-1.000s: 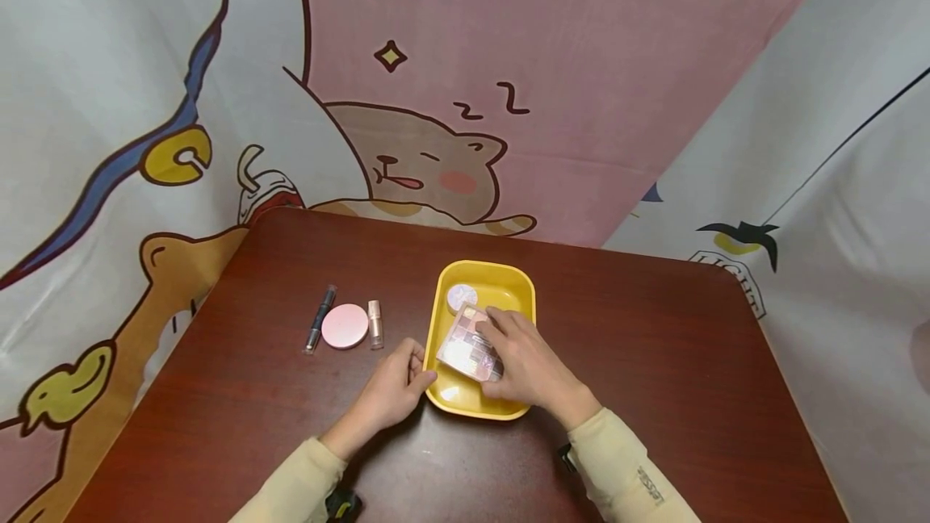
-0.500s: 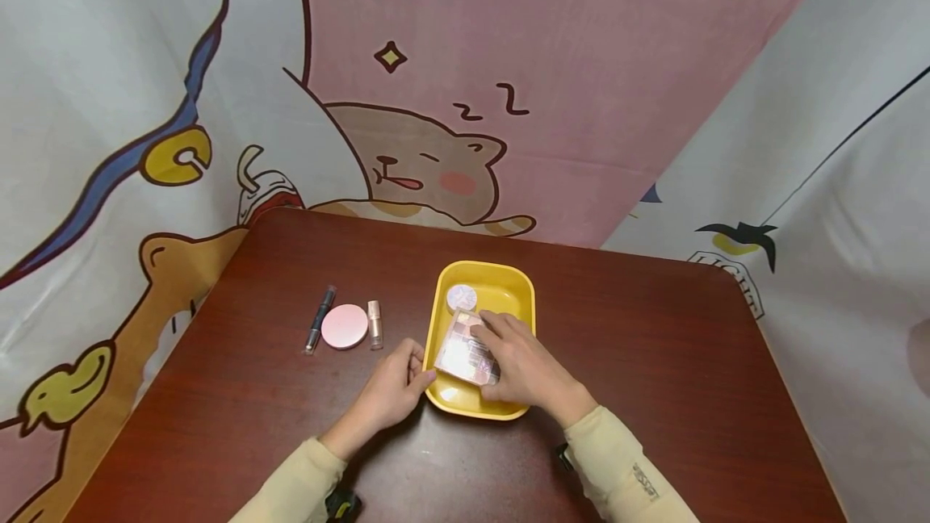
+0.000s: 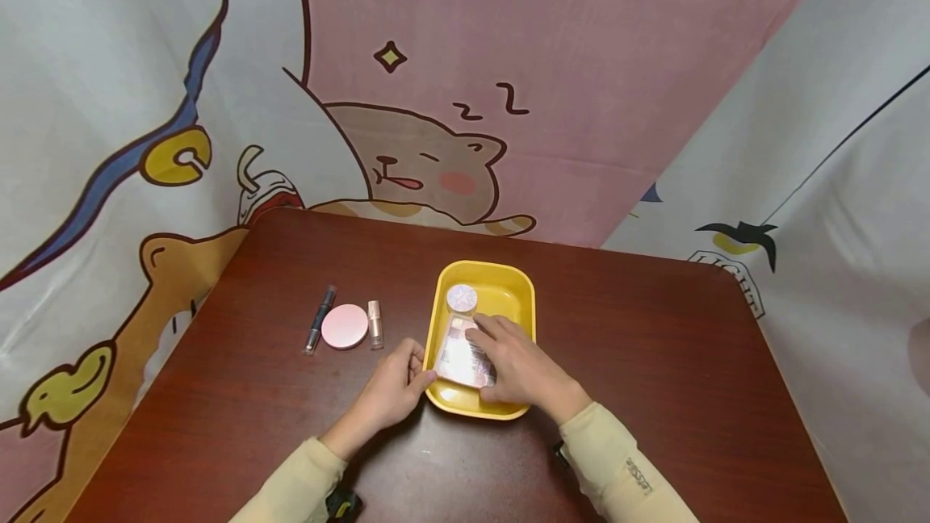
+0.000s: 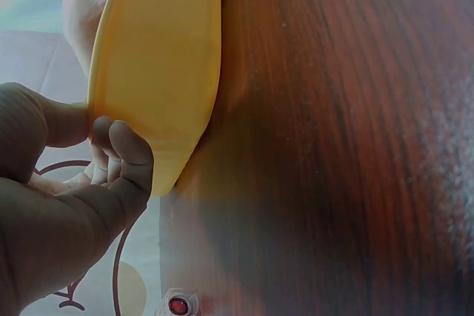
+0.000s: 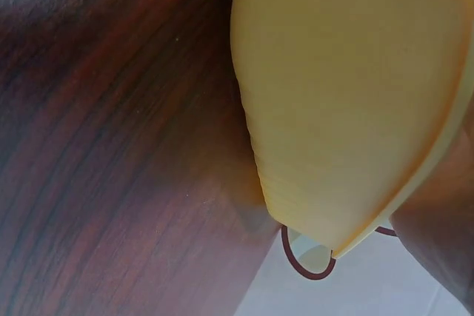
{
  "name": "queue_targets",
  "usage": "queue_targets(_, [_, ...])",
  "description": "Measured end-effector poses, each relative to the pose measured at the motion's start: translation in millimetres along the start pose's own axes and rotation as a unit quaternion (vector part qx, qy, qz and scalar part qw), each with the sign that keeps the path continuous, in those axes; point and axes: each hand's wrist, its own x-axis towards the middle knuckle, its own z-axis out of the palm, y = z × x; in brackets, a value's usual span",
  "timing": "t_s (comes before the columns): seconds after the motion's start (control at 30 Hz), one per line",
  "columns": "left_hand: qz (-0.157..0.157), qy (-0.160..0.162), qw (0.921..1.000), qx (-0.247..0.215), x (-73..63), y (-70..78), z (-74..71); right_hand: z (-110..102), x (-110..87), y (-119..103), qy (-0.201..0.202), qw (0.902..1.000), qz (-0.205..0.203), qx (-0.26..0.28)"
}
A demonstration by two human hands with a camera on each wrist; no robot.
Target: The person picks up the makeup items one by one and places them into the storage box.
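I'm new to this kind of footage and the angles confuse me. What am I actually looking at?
There is no machine here: a person works with two bare hands. The wide picture is taken from the head, looking forward and down; the two close ones come from the wrists, and mostly show the outside of the yellow tray. The left hand holds the tray's rim. The right hand grips a flat palette inside the tray, with a small round case just beyond it. On the brown table, left of the tray, lie a dark stick, a round pink case and a small tube.
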Motion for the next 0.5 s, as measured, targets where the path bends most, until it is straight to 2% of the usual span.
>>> queue_targets(0.5, [-0.004, -0.003, 1.0000, 0.003, 0.3, -0.9, -0.7, 5.2, 8.5, -0.4, -0.041, 0.9991, 0.009, -0.002])
